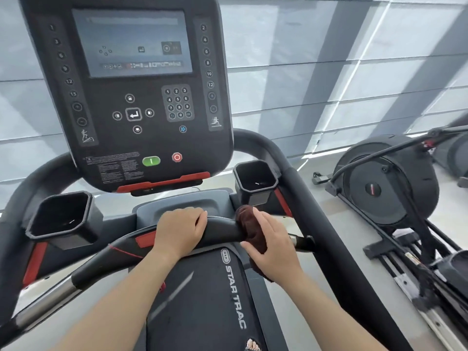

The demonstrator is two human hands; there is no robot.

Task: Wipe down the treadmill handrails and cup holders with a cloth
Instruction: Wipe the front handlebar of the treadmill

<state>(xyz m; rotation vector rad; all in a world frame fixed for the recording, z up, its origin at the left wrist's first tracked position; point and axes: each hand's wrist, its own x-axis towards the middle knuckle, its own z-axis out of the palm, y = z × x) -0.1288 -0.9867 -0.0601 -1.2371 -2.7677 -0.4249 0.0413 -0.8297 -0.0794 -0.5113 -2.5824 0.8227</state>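
A black curved front handrail (222,228) runs across the treadmill just below the console. My left hand (181,230) grips it near the middle, fingers curled over the top. My right hand (272,247) presses a dark brown cloth (249,224) wrapped around the same bar, to the right of my left hand. Two black octagonal cup holders flank the console: the left cup holder (33,224) and the right cup holder (255,196). The cloth sits just below the right one. The right side handrail (326,224) slopes down past my right hand.
The console (131,97) with screen, keypad, green and red buttons stands ahead. The treadmill belt (202,312) lies below my arms. An elliptical machine (387,183) stands on the floor to the right. Grey window blinds (329,59) fill the background.
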